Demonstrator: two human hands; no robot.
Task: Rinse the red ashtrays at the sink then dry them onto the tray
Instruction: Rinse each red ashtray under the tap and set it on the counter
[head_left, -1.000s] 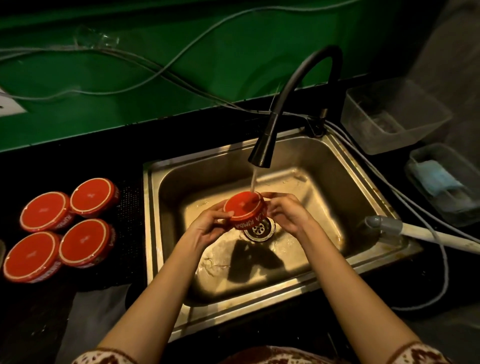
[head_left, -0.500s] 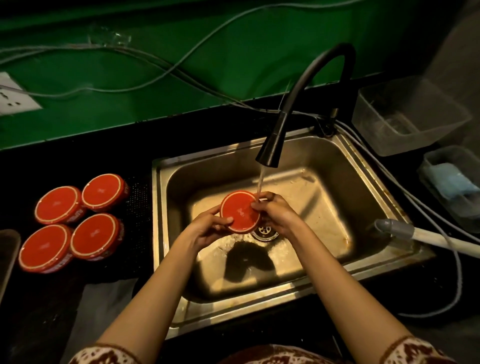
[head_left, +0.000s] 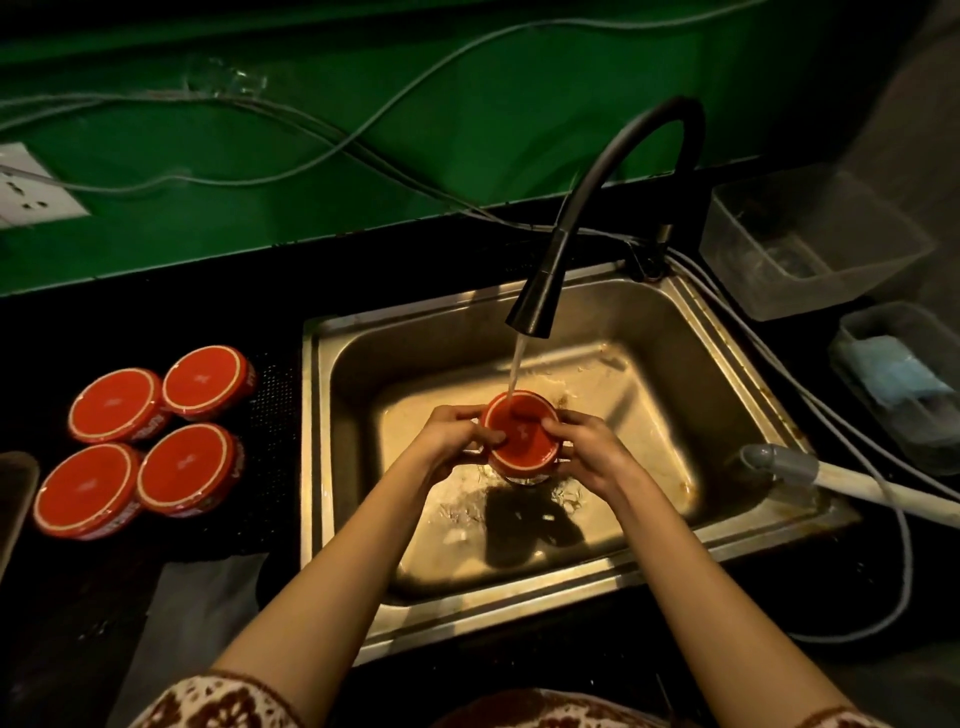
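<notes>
A round red ashtray is held over the drain of the steel sink, its flat red face tilted up toward me. My left hand grips its left side and my right hand grips its right side, thumbs on the face. Water runs from the black curved faucet onto the ashtray's far edge. Several more red ashtrays sit upside down in a cluster on the dark counter left of the sink. A tray edge shows at the far left.
Two clear plastic containers stand right of the sink, the nearer container holding something blue. A grey-and-white hose handle lies on the sink's right rim. Cables run along the green wall. A cloth lies by the front counter edge.
The ashtray has been turned in both hands, from side-on to face-up under the stream. My view has shifted left, so the sink sits further right.
</notes>
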